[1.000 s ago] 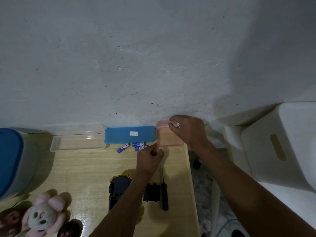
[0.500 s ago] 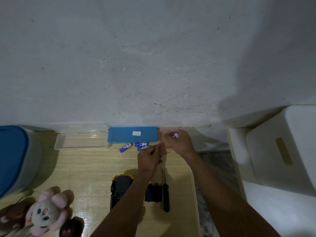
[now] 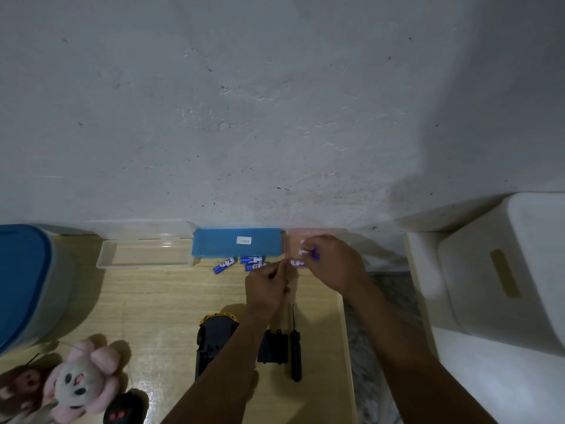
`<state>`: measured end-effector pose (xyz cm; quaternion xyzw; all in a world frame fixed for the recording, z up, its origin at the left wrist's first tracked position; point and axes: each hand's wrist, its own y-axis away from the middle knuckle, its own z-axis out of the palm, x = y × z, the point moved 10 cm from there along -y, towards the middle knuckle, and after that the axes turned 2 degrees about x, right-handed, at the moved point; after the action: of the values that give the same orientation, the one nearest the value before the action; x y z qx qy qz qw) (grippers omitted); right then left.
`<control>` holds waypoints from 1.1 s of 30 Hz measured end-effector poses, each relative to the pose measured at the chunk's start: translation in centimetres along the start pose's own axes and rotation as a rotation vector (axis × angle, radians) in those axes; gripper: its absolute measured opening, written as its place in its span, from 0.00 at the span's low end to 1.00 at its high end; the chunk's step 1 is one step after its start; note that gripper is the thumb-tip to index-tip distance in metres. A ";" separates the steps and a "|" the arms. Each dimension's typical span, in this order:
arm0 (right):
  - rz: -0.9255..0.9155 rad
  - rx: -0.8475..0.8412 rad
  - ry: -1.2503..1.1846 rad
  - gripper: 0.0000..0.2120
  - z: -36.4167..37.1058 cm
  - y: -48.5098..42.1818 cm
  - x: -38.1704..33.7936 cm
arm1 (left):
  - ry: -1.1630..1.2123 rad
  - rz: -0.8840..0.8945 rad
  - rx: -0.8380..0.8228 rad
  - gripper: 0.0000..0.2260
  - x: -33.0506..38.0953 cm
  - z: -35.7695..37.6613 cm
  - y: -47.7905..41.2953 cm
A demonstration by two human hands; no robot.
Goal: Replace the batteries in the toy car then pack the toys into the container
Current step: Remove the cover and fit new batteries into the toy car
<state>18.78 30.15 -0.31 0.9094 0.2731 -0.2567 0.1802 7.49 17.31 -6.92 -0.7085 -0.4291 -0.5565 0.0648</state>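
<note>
The black and yellow toy car point(image 3: 214, 338) lies upside down on the wooden table, its black battery cover point(image 3: 273, 347) and a black screwdriver point(image 3: 295, 347) just to its right. Three blue batteries point(image 3: 251, 260) lie loose in front of a blue case point(image 3: 237, 244). My right hand point(image 3: 333, 264) pinches purple-and-white batteries point(image 3: 309, 254) over the small pink box point(image 3: 305, 233) by the wall. One more such battery point(image 3: 297, 263) lies in the box. My left hand point(image 3: 266, 286), fingers curled, pinches the box's near-left corner.
A clear tray point(image 3: 143, 255) lies left of the blue case. A big blue-lidded container point(image 3: 21, 286) stands far left. A pink plush point(image 3: 76, 384), a brown plush point(image 3: 18, 390) and a black remote point(image 3: 122, 411) lie at front left. A white stool point(image 3: 489, 286) stands beyond the table's right edge.
My right hand has drawn back from the far side of the pink box towards me, now with batteries showing at its fingertips. My left hand has stayed at the box's corner.
</note>
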 end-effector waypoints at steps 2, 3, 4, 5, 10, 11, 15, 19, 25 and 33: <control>-0.048 0.305 -0.014 0.07 -3.4 1.9 -0.7 | -0.022 -0.014 0.006 0.13 -0.1 0.0 0.0; -0.076 0.436 -0.002 0.06 -4.7 2.9 -1.0 | -0.027 -0.017 0.004 0.13 -0.2 0.0 0.0; -0.094 0.511 0.007 0.08 -5.2 3.5 -1.0 | -0.032 -0.018 -0.002 0.13 -0.2 0.0 0.1; -0.099 0.520 0.001 0.10 -5.0 3.7 -0.7 | -0.033 -0.022 -0.010 0.12 -0.1 0.0 0.1; -0.111 0.239 0.065 0.15 0.4 2.8 1.5 | 0.046 -0.140 0.002 0.17 -1.2 -0.1 0.2; -0.115 0.220 0.095 0.14 1.2 3.0 1.7 | 0.024 -0.118 -0.007 0.16 -1.0 0.0 0.3; -0.078 0.209 0.144 0.16 2.6 3.4 2.6 | -0.031 -0.028 -0.050 0.13 -0.5 0.3 0.0; -0.105 0.201 0.196 0.18 2.8 3.0 2.6 | 0.024 -0.081 -0.045 0.11 -0.6 0.5 -0.3; -0.073 0.196 0.151 0.17 2.3 2.6 2.6 | 0.013 -0.116 -0.019 0.12 -0.1 0.4 -0.4; -0.049 0.303 0.263 0.18 1.3 3.8 -0.3 | 0.000 -0.018 -0.029 0.14 1.5 -4.2 0.4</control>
<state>20.37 26.45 -0.49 0.9449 0.2747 -0.1780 -0.0022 4.74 15.48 -3.97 -0.7053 -0.4274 -0.5634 0.0493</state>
